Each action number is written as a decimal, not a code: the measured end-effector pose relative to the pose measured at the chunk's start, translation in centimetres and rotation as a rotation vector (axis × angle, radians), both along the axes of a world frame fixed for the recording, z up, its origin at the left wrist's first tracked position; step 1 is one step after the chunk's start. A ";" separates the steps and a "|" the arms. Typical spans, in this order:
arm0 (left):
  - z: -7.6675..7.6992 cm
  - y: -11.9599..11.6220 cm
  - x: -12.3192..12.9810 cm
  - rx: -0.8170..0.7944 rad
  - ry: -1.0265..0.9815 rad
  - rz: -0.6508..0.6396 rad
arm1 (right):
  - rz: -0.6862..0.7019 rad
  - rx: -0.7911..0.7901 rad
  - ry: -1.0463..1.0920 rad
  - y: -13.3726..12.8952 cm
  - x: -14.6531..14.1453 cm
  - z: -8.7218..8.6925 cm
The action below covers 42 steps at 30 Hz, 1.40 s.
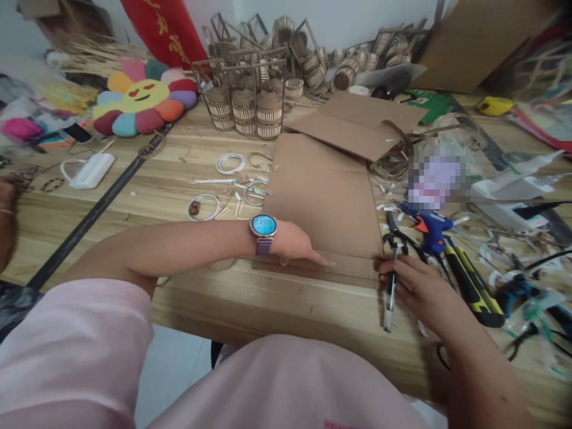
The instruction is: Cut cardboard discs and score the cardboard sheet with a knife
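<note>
My left hand (297,243) lies on the near part of a brown cardboard sheet (322,196). Its index finger is stretched out over a narrow cardboard strip (353,263) along the sheet's near edge; the other fingers are mostly hidden. At the sheet's near right corner, my right hand (417,283) is closed around a black pen with a clear barrel (390,298), which points toward my body. Just beyond that hand are a pair of dark-handled scissors (393,225), a blue glue gun (429,229) and a yellow-and-black utility knife (474,286).
Small woven lanterns (245,110) stand behind the sheet, beside a flower cushion (143,98). Another cardboard piece (357,122) overlaps the sheet's far edge. White rings (231,163) and sticks lie to the left. A power strip (504,205) and cables crowd the right. Another person's hand (6,202) shows at far left.
</note>
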<state>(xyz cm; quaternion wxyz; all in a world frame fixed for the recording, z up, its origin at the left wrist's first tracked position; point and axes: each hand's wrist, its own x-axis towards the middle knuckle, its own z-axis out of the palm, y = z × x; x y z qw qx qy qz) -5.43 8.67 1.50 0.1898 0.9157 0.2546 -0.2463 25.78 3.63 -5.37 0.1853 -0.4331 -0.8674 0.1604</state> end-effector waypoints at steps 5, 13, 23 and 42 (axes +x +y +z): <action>0.0 -1.3 -0.8 0.183 0.020 -0.053 | 0.012 0.078 -0.016 -0.3 0.3 -0.5; 0.0 -1.5 -2.5 0.168 -0.018 -0.016 | 0.033 0.058 -0.014 -0.6 -0.1 -0.3; -0.3 -2.0 -2.7 0.209 0.036 -0.075 | 0.011 0.057 -0.082 -1.0 -0.3 0.1; 0.0 -2.1 -2.6 0.209 0.044 -0.078 | 0.023 0.114 -0.122 -1.4 -0.5 0.2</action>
